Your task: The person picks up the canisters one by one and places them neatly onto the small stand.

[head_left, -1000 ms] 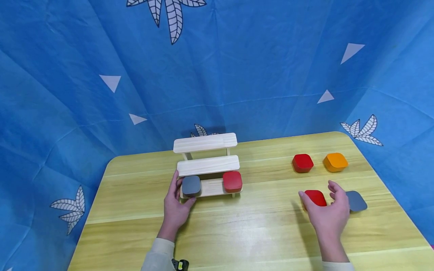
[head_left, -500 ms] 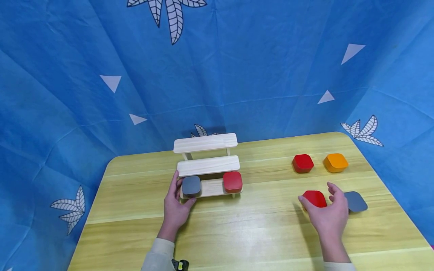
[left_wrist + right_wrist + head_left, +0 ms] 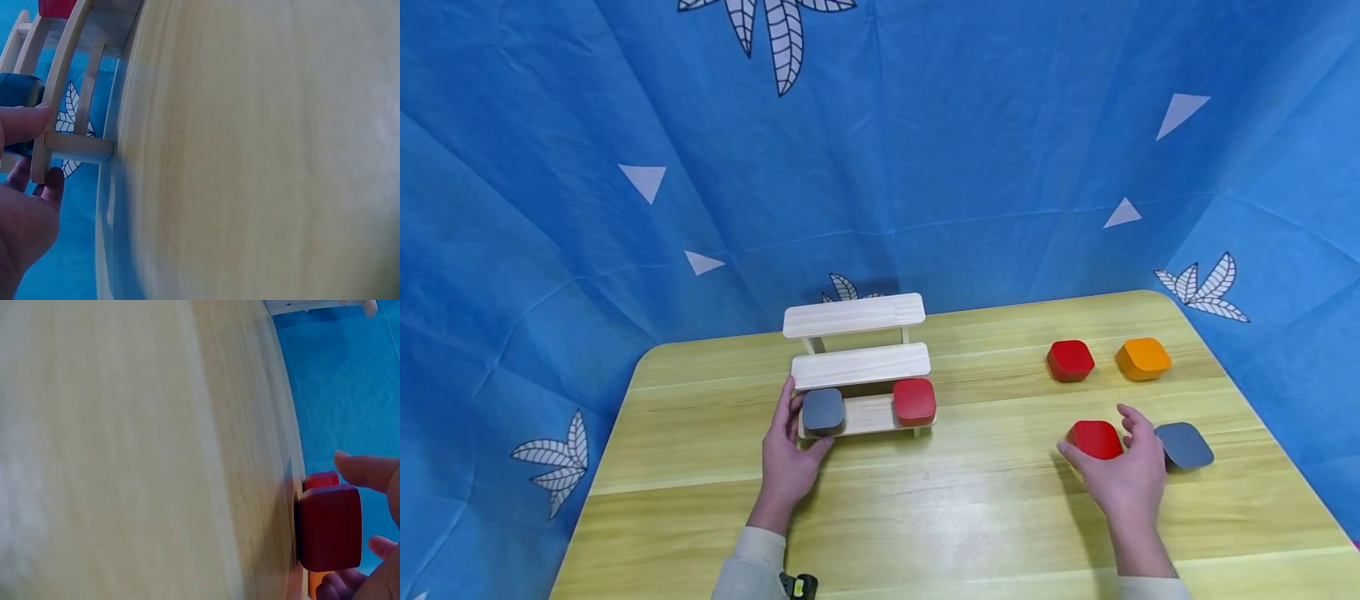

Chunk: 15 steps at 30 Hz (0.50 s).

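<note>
A pale wooden three-tier stand (image 3: 861, 361) stands on the table, with a grey rounded-square box (image 3: 823, 411) and a red one (image 3: 914, 402) on its lowest step. My left hand (image 3: 790, 465) grips the left end of that step around the grey box; in the left wrist view its thumb (image 3: 28, 122) lies on the step's edge. On the right, my right hand (image 3: 1123, 471) spreads thumb and fingers around another red box (image 3: 1095, 440). In the right wrist view the thumb (image 3: 365, 470) and fingers are apart from this red box (image 3: 329, 528), which sits on the table.
Beside the right hand lies a grey box (image 3: 1184, 446). Farther back are a red box (image 3: 1071, 361) and an orange box (image 3: 1143, 359). A blue patterned cloth (image 3: 970, 150) hangs behind the wooden table (image 3: 955, 517) and along its sides.
My right hand has shifted slightly left over the red box, uncovering more of the grey box beside it. My left hand and the stand have not moved.
</note>
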### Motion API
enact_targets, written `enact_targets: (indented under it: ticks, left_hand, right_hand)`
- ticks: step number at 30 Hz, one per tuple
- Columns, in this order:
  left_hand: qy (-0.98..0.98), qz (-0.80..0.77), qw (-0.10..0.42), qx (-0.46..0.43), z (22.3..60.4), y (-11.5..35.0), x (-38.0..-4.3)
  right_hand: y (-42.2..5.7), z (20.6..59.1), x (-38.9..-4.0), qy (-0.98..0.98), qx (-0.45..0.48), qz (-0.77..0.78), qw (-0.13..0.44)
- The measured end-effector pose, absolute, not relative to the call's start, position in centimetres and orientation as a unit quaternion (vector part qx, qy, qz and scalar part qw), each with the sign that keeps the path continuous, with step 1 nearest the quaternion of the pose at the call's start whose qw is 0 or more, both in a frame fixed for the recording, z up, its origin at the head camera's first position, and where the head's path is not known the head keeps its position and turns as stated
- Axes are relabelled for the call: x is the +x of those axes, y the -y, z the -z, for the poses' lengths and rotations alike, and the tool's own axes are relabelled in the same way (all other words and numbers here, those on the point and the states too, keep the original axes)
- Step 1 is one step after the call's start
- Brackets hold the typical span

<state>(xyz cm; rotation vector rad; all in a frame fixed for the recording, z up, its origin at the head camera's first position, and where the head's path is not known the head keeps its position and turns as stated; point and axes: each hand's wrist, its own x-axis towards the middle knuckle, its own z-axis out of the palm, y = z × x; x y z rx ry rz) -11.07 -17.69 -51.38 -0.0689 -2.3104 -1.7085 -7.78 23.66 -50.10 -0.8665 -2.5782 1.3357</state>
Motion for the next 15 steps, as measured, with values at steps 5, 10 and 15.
enact_targets:
  ticks: [5,10,15]
  left_hand:
    - [0.794,0.593,0.131,-0.025,51.27,17.69,-11.13]
    - [0.796,0.593,0.124,-0.021,51.24,17.71,-11.13]
    - [0.799,0.589,0.118,-0.008,51.11,17.65,-11.02]
  right_hand:
    - [-23.64,50.04,-7.87,0.859,-0.270,-0.432,0.048]
    - [-23.70,50.16,-7.85,0.863,-0.262,-0.430,0.048]
    - [-23.81,50.29,-7.86,0.864,-0.259,-0.430,0.047]
